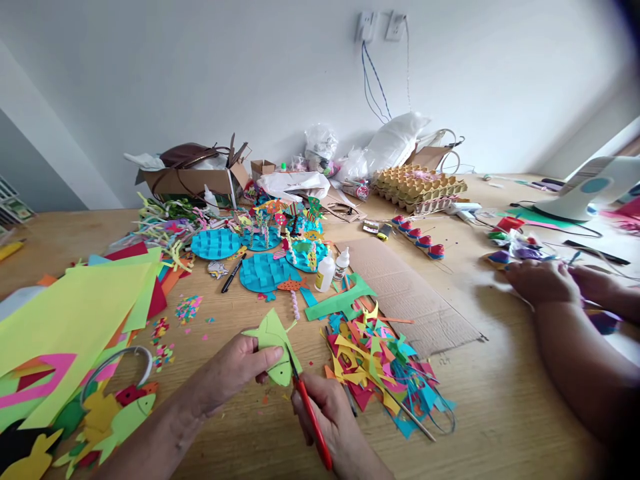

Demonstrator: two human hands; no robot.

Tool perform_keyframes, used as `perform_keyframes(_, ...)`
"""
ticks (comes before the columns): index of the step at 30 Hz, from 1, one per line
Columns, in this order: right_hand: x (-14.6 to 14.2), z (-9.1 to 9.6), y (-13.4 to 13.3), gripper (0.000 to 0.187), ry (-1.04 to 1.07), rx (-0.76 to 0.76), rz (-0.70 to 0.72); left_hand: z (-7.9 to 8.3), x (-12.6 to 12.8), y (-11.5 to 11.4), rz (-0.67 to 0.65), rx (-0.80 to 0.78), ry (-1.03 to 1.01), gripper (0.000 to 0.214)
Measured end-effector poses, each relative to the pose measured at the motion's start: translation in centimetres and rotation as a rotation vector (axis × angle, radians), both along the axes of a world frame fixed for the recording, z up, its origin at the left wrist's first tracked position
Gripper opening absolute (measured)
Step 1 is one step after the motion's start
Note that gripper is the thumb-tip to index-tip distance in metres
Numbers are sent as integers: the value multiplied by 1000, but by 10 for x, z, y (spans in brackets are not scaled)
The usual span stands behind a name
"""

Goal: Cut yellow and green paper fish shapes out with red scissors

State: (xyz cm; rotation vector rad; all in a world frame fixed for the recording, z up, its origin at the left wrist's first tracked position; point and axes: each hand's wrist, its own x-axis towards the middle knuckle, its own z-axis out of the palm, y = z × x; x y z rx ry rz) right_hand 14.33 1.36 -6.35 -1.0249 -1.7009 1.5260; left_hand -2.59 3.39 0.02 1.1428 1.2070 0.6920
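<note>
A light green paper fish (276, 347) with drawn lines and a dark dot for an eye is pinched in my left hand (245, 363), thumb on top. My right hand (330, 413) is closed round red-handled scissors (311, 420), whose dark blades meet the fish's right edge. Just right of my right hand lies a pile of coloured paper scraps (370, 363). Left of my left forearm are more paper cut-outs, among them another light green fish (125, 423) and a yellow shape (97, 413).
Yellow-green paper sheets (80, 313) lie at left. Blue paper discs (267, 272), glue bottles (325, 273) and a cardboard sheet (405, 293) stand or lie beyond my hands. At right, another person's hands (545, 283) work near painted pieces. Egg trays (415, 187) and a box (195, 183) line the wall.
</note>
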Motion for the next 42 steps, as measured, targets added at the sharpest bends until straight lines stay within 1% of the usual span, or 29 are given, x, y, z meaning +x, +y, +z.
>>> perform_keyframes(5, 0, 1, 1, 41, 17, 11, 16, 1, -1, 0, -10, 7, 32, 27)
perform_keyframes(12, -1, 2, 1, 43, 23, -2, 11, -6, -1, 0, 20, 67, 84, 32)
perform_keyframes(22, -2, 0, 1, 41, 2, 11, 0, -2, 4, 0, -7, 43, 15, 29)
perform_keyframes(31, -2, 3, 1, 43, -1, 15, 9, -3, -1, 0, -9, 8, 25, 32)
perform_keyframes(35, -1, 4, 1, 42, 2, 10, 7, -6, -3, -2, 109, 38, 74, 29)
perform_keyframes(37, -2, 4, 2, 43, -8, 15, 3, -10, -4, -2, 134, 48, 79, 30)
perform_keyframes(40, -2, 3, 2, 41, -27, 15, -1, -12, -5, -1, 73, 40, 54, 32)
perform_keyframes(42, -3, 2, 2, 40, -32, 13, -2, -11, -5, 0, 26, 25, 34, 32)
